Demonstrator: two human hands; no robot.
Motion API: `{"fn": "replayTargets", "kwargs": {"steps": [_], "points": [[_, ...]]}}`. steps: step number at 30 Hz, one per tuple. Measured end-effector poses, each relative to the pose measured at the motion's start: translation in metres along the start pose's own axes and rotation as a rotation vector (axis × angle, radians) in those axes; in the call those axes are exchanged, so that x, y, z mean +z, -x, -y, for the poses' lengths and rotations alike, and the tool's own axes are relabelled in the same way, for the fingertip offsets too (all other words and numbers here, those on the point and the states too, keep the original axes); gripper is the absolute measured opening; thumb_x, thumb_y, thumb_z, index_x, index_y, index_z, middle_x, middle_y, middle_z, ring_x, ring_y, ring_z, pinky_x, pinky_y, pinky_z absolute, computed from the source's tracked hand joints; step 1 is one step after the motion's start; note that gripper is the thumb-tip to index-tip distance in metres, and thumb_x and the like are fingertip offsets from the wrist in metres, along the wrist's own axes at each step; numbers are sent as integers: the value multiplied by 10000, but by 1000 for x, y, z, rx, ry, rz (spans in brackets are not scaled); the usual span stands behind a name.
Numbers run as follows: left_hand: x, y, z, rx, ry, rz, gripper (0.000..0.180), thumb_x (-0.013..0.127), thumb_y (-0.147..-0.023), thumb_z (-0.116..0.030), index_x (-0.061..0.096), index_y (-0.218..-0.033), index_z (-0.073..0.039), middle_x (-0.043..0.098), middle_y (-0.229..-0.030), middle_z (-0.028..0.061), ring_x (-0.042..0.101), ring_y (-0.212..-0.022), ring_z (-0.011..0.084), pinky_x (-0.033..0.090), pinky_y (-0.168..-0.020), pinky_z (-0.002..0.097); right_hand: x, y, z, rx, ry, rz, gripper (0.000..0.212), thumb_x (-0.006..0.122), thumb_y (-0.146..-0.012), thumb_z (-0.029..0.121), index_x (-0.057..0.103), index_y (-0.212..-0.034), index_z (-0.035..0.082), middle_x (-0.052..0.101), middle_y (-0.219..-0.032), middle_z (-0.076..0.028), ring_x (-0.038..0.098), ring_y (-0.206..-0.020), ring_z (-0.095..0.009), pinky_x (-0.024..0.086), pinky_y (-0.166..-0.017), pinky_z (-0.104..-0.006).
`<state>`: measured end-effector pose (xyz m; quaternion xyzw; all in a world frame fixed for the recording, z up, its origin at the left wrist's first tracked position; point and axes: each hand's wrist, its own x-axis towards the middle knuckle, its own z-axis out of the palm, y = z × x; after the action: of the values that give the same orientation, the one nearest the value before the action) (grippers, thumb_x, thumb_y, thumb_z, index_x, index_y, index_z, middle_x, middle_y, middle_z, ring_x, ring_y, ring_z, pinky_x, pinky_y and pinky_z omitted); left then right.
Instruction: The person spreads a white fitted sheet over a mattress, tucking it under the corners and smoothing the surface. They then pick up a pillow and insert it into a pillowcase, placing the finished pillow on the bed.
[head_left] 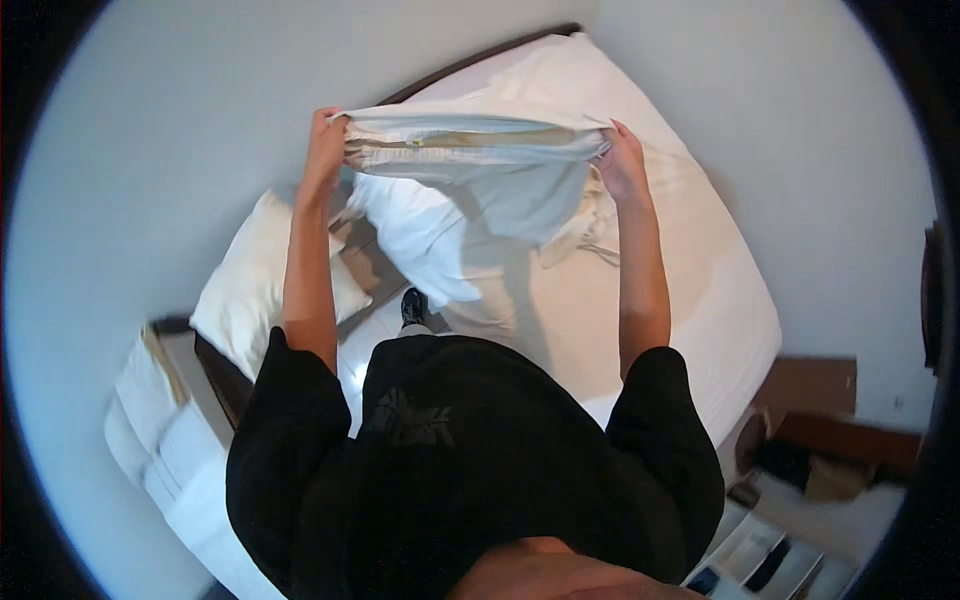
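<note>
A white pillowcase (520, 180) is stretched sideways between my two raised hands above the bed. Its long open mouth faces me, with gathered fabric at the left and a small tag along the edge. My left hand (328, 145) is closed on its left corner, and my right hand (624, 160) grips the right corner. Below the mouth the cloth hangs down toward the mattress. Beneath it lies a crumpled white cloth (425, 235), with a cream cloth (585, 235) to its right, partly hidden.
The bed (700, 290) has a pale sheet and a dark headboard (480, 62). A cream pillow (250, 280) rests on brown furniture (370, 262) at the left. A second white bed (175, 470) stands lower left. At lower right are a brown box (815, 380) and white shelves (770, 560).
</note>
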<state>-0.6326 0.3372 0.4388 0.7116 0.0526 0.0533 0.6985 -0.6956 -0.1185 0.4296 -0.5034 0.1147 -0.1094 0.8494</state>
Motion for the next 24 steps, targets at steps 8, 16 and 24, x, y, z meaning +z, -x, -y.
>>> {"fn": "replayTargets", "kwargs": {"steps": [8, 16, 24], "points": [[-144, 96, -38, 297, -589, -8, 779, 856, -779, -194, 314, -1314, -32, 647, -1108, 219, 666, -1010, 352, 529, -910, 419, 152, -1, -11, -393, 1147, 442, 287, 701, -906, 224, 685, -777, -31, 669, -672, -69, 586, -618, -127, 454, -583, -338], [-284, 167, -71, 427, -933, -189, 590, 744, -760, -26, 424, -1255, -52, 619, -1032, 145, 626, -987, 304, 524, -815, 372, 293, 62, -18, -867, 886, 215, 229, 518, -912, 52, 709, -1035, 19, 677, -795, -134, 652, -759, -218, 527, -740, -380], [-469, 202, -131, 131, -618, -192, 278, 683, -971, -280, 681, -1118, -44, 680, -872, -6, 632, -800, 101, 530, -707, 283, 448, 101, -38, -924, 1100, 799, 326, 370, -859, -92, 644, -1014, -8, 629, -799, -91, 607, -750, -160, 497, -701, -282]]}}
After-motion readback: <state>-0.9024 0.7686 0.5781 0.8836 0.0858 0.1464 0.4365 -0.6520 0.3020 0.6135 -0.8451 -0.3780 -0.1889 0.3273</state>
